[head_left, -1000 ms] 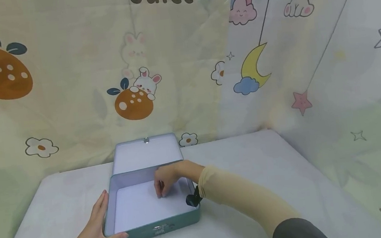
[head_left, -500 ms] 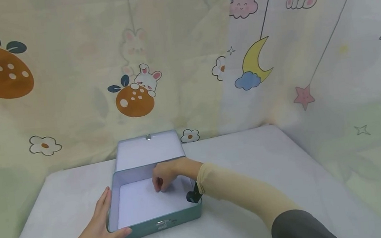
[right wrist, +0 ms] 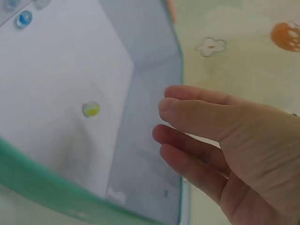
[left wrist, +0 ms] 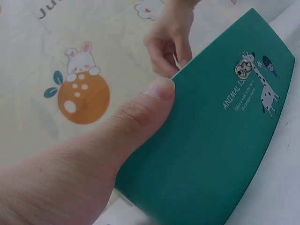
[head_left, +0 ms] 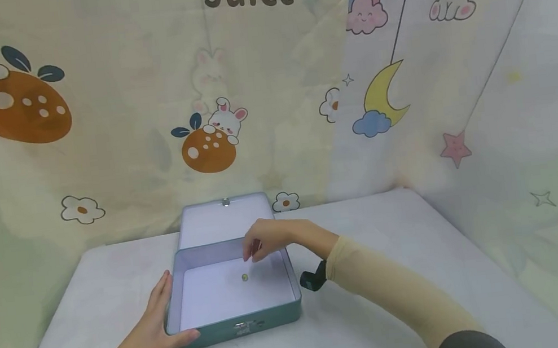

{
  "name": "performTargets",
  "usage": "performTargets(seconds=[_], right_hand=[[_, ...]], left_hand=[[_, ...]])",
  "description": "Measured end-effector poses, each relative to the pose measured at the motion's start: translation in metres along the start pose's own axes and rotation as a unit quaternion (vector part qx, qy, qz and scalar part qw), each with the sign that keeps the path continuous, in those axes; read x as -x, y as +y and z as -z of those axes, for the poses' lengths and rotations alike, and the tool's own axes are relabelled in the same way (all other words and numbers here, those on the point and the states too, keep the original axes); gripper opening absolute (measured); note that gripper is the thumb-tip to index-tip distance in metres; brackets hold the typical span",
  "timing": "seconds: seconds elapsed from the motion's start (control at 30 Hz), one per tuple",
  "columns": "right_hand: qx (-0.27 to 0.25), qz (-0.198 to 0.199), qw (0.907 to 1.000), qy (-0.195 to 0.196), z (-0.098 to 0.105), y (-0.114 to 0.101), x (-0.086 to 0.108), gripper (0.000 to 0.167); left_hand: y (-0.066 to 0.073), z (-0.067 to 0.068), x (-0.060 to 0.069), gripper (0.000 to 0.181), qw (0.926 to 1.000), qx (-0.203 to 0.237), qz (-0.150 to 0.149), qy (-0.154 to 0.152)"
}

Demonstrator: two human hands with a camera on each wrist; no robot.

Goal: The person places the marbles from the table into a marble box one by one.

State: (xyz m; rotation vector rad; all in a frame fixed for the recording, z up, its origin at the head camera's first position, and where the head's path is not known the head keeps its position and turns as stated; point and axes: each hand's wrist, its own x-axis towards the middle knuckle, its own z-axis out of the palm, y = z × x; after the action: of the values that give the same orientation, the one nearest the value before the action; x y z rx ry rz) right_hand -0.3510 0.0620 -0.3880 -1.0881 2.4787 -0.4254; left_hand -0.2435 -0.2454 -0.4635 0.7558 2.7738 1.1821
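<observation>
A green tin box (head_left: 273, 315) stands with its lid (head_left: 222, 221) tipped back and its white inside facing up. On its floor lies a small yellow-green glass marble (head_left: 244, 277). The right wrist view also shows a blue marble (right wrist: 23, 18) near the box's far edge, with other marbles cut off beside it. My left hand (head_left: 147, 329) rests against the box's left front corner, thumb on the front wall and straight fingers along the left side. Above the back right of the box hovers my right hand (head_left: 270, 237), fingers loosely bent, fingertips apart and nothing between them.
A white cloth (head_left: 370, 261) covers the table. Behind it hangs a printed curtain (head_left: 113, 100) close to the raised lid. A giraffe print and a metal clasp (left wrist: 243, 69) are on the box's front.
My right hand has lifted from the box floor and moved right, off the yellow-green marble, which now shows. My left hand stays at the corner. The head view has shifted slightly.
</observation>
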Motion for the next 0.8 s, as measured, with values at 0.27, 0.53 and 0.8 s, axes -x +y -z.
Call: performTargets(seconds=[0.27, 0.53, 0.8], right_hand=[[-0.066, -0.01, 0.9902, 0.123, 0.002, 0.019, 0.06, 0.016], [-0.112, -0.097, 0.9483, 0.28, -0.032, 0.076, 0.132, 0.014], [-0.078, -0.134, 0.9349, 0.319, -0.076, 0.123, 0.165, 0.013]], left_hand=[[-0.005, -0.005, -0.001, 0.125, 0.9996, -0.028, -0.005, 0.011], [-0.002, -0.006, 0.001, 0.124, 0.9997, -0.019, 0.013, 0.0], [-0.011, -0.007, 0.003, 0.121, 0.9986, -0.026, -0.04, 0.021]])
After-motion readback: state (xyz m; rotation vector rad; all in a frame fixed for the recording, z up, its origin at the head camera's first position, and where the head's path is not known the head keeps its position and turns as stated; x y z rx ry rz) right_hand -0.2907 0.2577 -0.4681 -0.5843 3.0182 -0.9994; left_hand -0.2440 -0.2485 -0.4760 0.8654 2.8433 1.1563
